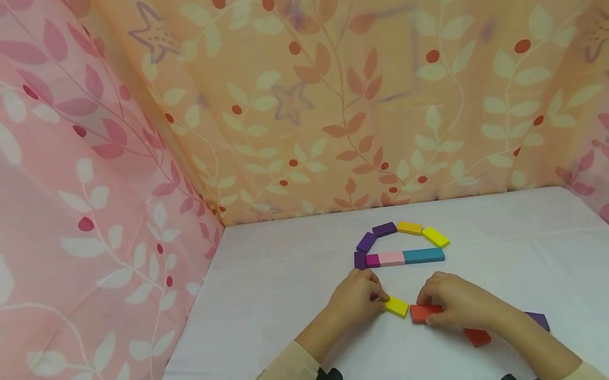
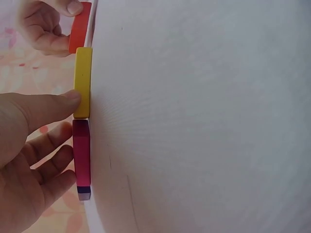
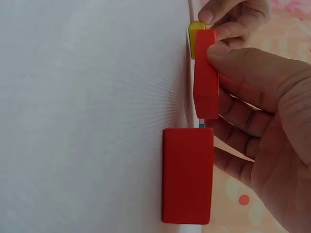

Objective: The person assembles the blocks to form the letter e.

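Note:
My left hand pinches the end of a yellow block on the white table. Beside its other fingers, a magenta block continues the line in the left wrist view, mostly hidden by the hand in the head view. My right hand holds a red block between thumb and fingers, its end close to the yellow block's right end. A second red block stands just behind it in the right wrist view, partly under the hand from above.
Further back, an arch of purple, orange and yellow blocks curves over a straight row of magenta, pink and blue ones. A purple block lies beyond my right forearm. Patterned cloth walls the table.

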`<state>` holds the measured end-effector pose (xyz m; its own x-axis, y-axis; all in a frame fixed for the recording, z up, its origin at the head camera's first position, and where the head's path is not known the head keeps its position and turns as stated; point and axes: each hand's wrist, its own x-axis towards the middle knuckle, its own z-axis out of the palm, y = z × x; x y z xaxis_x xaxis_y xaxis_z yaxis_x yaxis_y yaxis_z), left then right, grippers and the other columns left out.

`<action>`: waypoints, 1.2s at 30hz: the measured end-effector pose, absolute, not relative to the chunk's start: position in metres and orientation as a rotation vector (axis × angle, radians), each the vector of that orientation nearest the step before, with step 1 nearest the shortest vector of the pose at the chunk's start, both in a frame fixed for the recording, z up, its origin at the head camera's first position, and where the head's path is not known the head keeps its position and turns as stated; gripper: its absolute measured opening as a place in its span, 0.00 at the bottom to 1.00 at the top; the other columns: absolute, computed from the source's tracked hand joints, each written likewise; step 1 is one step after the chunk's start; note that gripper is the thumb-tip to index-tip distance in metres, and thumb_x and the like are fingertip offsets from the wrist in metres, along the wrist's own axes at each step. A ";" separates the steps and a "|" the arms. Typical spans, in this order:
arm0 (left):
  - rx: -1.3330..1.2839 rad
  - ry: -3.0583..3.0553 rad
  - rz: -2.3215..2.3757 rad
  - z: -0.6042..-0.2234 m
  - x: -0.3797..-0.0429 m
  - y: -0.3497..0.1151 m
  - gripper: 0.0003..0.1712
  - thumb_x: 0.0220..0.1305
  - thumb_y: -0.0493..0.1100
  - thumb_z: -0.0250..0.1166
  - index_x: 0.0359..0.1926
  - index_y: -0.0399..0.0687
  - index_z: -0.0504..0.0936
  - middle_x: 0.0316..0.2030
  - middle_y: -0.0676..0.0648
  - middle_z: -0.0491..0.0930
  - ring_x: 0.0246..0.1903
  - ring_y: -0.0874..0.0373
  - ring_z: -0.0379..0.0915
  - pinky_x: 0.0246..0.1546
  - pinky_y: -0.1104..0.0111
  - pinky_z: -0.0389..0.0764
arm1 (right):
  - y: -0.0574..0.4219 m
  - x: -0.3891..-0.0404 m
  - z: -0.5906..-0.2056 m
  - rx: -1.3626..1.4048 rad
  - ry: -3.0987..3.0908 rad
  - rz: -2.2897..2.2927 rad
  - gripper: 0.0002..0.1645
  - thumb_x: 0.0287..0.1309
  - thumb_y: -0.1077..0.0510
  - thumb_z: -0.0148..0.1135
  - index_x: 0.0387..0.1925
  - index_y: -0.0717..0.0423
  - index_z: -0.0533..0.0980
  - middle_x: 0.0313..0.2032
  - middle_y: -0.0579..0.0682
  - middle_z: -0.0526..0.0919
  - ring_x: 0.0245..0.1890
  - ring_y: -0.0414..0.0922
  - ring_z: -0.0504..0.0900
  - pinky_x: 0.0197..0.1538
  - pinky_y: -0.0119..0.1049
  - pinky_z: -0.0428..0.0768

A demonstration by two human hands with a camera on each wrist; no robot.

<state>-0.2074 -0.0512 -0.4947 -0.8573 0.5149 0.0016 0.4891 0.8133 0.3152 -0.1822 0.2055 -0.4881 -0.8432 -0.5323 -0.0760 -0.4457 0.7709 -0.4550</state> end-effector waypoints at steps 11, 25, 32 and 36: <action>0.785 2.904 0.491 -0.495 -0.207 -0.051 0.07 0.60 0.52 0.77 0.40 0.68 0.93 0.38 0.64 0.75 0.43 0.68 0.66 0.42 0.77 0.73 | 0.206 -0.186 -0.496 -0.734 2.771 -0.645 0.18 0.48 0.42 0.80 0.41 0.36 0.86 0.37 0.30 0.80 0.41 0.36 0.75 0.47 0.37 0.82; 0.801 2.906 0.487 -0.496 -0.207 -0.051 0.07 0.59 0.51 0.77 0.41 0.68 0.93 0.39 0.64 0.76 0.43 0.68 0.66 0.43 0.77 0.73 | 0.206 -0.185 -0.500 -0.766 2.785 -0.638 0.19 0.48 0.41 0.80 0.42 0.36 0.85 0.37 0.29 0.79 0.41 0.34 0.75 0.48 0.37 0.82; 0.805 2.910 0.483 -0.496 -0.208 -0.051 0.07 0.59 0.51 0.77 0.40 0.68 0.93 0.38 0.64 0.76 0.43 0.68 0.65 0.42 0.77 0.73 | 0.206 -0.186 -0.501 -0.762 2.785 -0.646 0.19 0.48 0.40 0.80 0.42 0.36 0.85 0.37 0.29 0.79 0.41 0.35 0.75 0.48 0.37 0.82; 0.798 2.912 0.477 -0.495 -0.207 -0.050 0.07 0.59 0.51 0.77 0.40 0.69 0.93 0.38 0.64 0.76 0.43 0.68 0.65 0.42 0.77 0.73 | 0.206 -0.186 -0.500 -0.751 2.781 -0.652 0.19 0.48 0.40 0.80 0.42 0.36 0.85 0.37 0.29 0.79 0.41 0.35 0.75 0.48 0.38 0.82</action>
<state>-0.2069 -0.0505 -0.4950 -0.8604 0.5097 0.0001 0.4831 0.8155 0.3188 -0.1858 0.2063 -0.5003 -0.8540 -0.5162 -0.0651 -0.4334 0.7751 -0.4597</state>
